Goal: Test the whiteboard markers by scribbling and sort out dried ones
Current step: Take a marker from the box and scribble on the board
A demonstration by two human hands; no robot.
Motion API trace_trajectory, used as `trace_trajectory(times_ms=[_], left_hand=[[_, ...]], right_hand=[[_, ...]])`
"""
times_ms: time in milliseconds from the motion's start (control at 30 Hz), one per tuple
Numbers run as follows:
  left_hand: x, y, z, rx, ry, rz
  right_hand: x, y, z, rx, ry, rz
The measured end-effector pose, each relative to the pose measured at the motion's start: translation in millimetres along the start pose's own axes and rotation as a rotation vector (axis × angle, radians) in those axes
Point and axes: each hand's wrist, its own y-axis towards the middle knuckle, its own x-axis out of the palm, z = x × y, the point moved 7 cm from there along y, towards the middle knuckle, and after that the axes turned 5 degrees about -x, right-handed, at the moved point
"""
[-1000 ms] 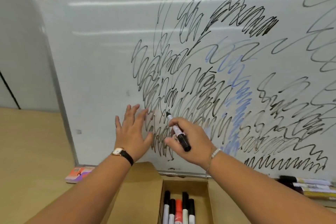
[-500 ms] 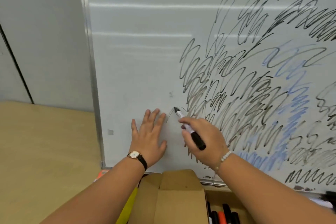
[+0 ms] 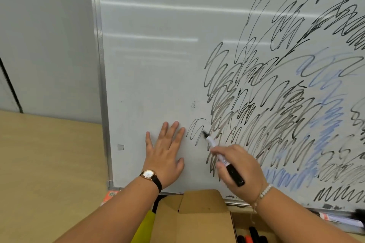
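Two hands, one marker, here's my setup. My left hand [image 3: 166, 156] lies flat with the fingers straight and spread, pressed on the bare lower part of the glossy white whiteboard [image 3: 150, 77]. The board stands on the pale wooden table [image 3: 49, 163], so I'd say that palm is there to stop it wobbling while I scribble.

My right hand [image 3: 239, 165] is curled round the white-barrelled marker with a black rear end [image 3: 214, 146], pinched low on the barrel like a pen. Its black tip points up and left, at the board just right of my left fingertips. The tip is a bit blurred, so I can't swear it's touching.

I'm working at the left edge of the big mess of black and blue scribbles, I guess because the clean patch shows a new line better. The thin looping line [image 3: 195, 130] there looks pale beside the bold black ones, so this one may be drying out.

The open brown cardboard box [image 3: 203, 213] sits bottom centre between my forearms, with more black and orange markers [image 3: 250, 236] just inside it.
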Motion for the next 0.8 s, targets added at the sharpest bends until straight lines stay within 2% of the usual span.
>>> trace_trajectory(times_ms=[67,167,200,267,333,367,400,500,533,567,667,700,733,800], left_hand=[[1,-1,0,-0.003,-0.004,0.000],[3,0,0,0.010,0.015,0.012],[3,0,0,0.013,0.019,0.019],[1,0,0,0.011,0.009,0.041],[-5,0,-1,-0.001,-0.016,0.078],[-8,1,-2,-0.016,-0.030,0.101],[-13,4,-5,-0.035,-0.041,0.119],[-25,15,-15,-0.094,-0.042,0.144],[-27,20,-19,-0.113,-0.034,0.140],[-29,24,-22,-0.132,-0.025,0.128],[-31,33,-30,-0.183,0.010,0.084],[-30,35,-32,-0.198,0.016,0.069],[-30,37,-34,-0.209,0.019,0.054],[-29,38,-35,-0.220,0.017,0.039]], right_hand=[[-6,2,2,0.019,0.034,0.073],[19,-2,-12,-0.071,-0.067,-0.185],[23,-2,-14,-0.112,-0.110,-0.216],[13,10,-12,-0.099,-0.085,-0.116],[-9,26,-3,-0.025,0.018,0.112],[-14,31,-3,-0.021,0.048,0.161],[-14,35,-7,-0.038,0.051,0.124],[14,39,-23,-0.136,-0.067,-0.233],[16,43,-25,-0.147,-0.076,-0.249],[9,51,-24,-0.116,-0.043,-0.180],[-27,76,-11,-0.028,0.070,0.231],[-30,80,-13,-0.041,0.074,0.247],[-26,85,-19,-0.082,0.050,0.174],[-5,90,-32,-0.169,-0.022,-0.090]])
